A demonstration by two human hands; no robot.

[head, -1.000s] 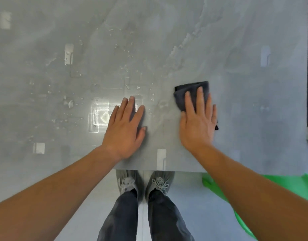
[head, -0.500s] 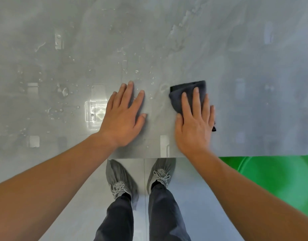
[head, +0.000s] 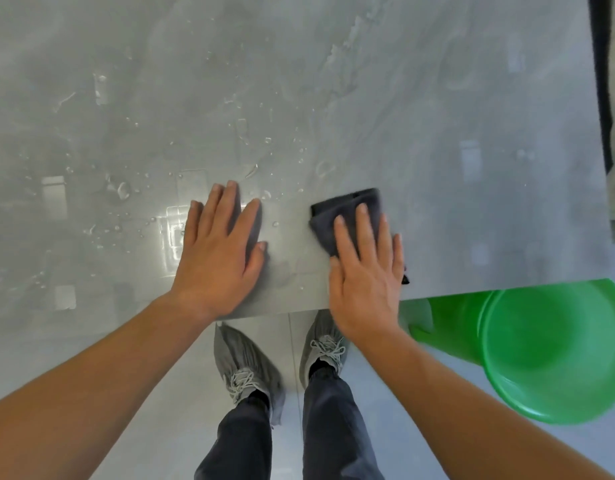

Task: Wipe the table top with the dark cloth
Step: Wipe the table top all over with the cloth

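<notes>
- While my right hand (head: 366, 271) lies flat, fingers spread, pressing the dark cloth (head: 347, 216) near the table top's (head: 437, 133) lower edge, right of frame centre, I should keep the pressure even.
- My left hand (head: 219, 251) rests open and empty just beside it, bracing me.
- The water droplets (head: 122, 190) sit at centre and left, so I'd sweep that way in overlapping strokes.
- The green basin (head: 555, 355) waits below, lower right.

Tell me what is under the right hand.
The right hand lies flat on the dark cloth, pressing it onto the table top. The cloth's far part shows; the rest, and any water beneath, is covered.
</notes>
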